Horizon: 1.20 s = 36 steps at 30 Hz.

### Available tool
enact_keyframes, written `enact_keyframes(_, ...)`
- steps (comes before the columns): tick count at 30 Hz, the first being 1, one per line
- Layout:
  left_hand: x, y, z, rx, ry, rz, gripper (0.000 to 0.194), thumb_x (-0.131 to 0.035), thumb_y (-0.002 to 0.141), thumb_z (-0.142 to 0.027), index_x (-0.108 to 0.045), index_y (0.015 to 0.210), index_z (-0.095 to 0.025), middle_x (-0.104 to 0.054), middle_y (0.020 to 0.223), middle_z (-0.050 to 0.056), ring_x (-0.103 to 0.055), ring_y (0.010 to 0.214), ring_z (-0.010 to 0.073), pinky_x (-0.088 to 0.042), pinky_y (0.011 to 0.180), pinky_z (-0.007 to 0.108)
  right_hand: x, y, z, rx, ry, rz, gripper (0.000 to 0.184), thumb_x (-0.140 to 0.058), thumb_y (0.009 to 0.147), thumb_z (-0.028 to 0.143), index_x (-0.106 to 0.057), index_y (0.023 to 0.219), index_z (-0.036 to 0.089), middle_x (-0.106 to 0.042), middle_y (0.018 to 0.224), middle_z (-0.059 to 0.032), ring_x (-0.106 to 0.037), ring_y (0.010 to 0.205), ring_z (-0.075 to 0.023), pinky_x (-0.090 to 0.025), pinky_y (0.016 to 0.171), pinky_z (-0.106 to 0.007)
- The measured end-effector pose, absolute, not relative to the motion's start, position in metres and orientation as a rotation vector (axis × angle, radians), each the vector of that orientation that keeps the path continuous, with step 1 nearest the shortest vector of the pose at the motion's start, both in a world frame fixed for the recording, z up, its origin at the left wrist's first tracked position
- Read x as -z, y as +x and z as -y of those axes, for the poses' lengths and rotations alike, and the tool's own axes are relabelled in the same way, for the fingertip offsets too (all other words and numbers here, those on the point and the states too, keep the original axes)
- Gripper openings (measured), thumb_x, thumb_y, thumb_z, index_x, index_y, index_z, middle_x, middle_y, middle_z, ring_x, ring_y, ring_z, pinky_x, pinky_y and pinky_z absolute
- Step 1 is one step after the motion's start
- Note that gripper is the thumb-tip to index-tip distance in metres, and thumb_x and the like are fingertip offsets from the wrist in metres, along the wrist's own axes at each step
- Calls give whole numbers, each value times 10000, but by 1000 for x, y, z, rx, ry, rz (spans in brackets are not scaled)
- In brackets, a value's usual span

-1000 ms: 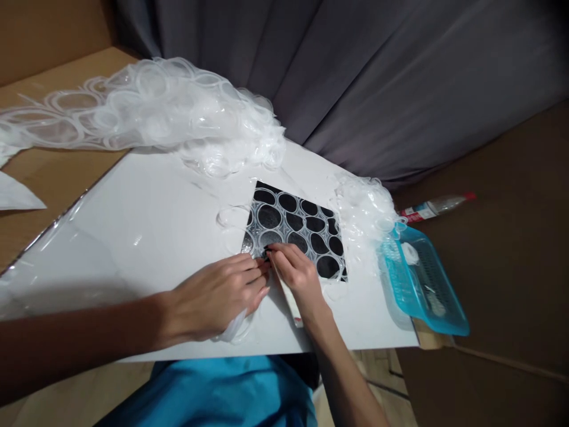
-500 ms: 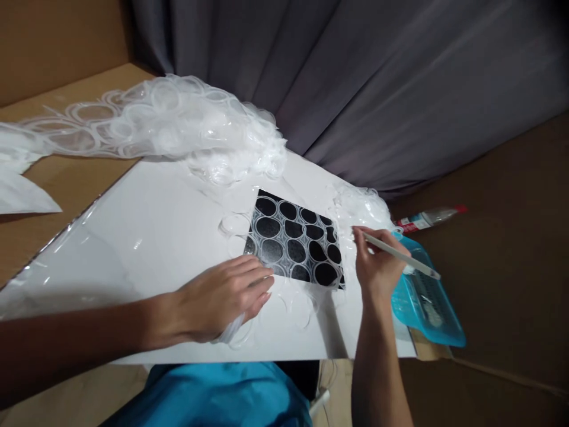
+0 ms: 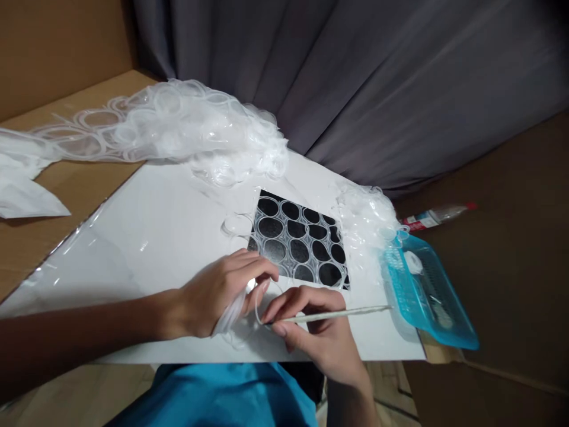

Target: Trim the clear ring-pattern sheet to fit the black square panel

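My left hand [image 3: 224, 284] is closed, its fingers curled around a small bunch of translucent rings [image 3: 228, 315] that shows below the palm. A thin clear loop [image 3: 256, 305] stands out from its fingertips toward the other hand. My right hand [image 3: 326, 335] pinches a slim white stick [image 3: 351, 312], held nearly level, with its dark tip at the loop's lower edge. I cannot tell whether the tip touches the loop. Just beyond both hands lies a black sheet [image 3: 299, 251] covered with rows of clear rings.
A long heap of clear rings [image 3: 213, 130] runs across the back left. Another pile [image 3: 368, 213] is right of the sheet, near a blue plastic basket [image 3: 462, 320] and a red-capped bottle [image 3: 427, 219]. A grey curtain [image 3: 338, 77] hangs behind the white tabletop [image 3: 146, 237].
My right hand has come left and down from beside the right pile, bringing the stick close to my left hand. A loop now stands out at my left fingertips.
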<state>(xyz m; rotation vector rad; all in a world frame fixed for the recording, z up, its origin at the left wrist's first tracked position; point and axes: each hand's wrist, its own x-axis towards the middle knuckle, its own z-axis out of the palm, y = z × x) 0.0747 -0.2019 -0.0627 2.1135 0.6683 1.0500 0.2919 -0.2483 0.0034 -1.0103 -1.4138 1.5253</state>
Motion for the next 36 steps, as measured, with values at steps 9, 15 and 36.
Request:
enact_keyframes(9, 63, 76, 203, -1174, 2164, -520, 147, -468, 1092, -117, -598, 1115, -182, -703, 974, 55, -622, 828, 178, -534, 792, 349, 5, 302, 248, -1741, -985, 1247, 128, -940, 853, 150, -820, 854, 192, -861, 955, -96, -628, 465, -95, -492, 367, -179)
enact_keyframes(15, 66, 74, 209, -1241, 2605, -66, 496, -406, 1170, -418, -603, 754, -233, -515, 621, 11, -477, 566, 200, -351, 497, 397, -6, 324, 230, -1776, -824, 1391, 132, -926, 862, 111, -834, 867, 206, -863, 954, -93, -692, 504, -118, -556, 414, -209)
enact_keyframes(36, 78, 85, 228, -742, 3033, -814, 444, -497, 1136, -338, -679, 1420, -48, -779, 1281, 193, -734, 1215, 351, -589, 1074, 486, 49, 300, 143, -1403, -1030, 2012, 73, -860, 980, 295, -839, 935, 241, -831, 1029, -61, -780, 939, -222, -612, 855, -377)
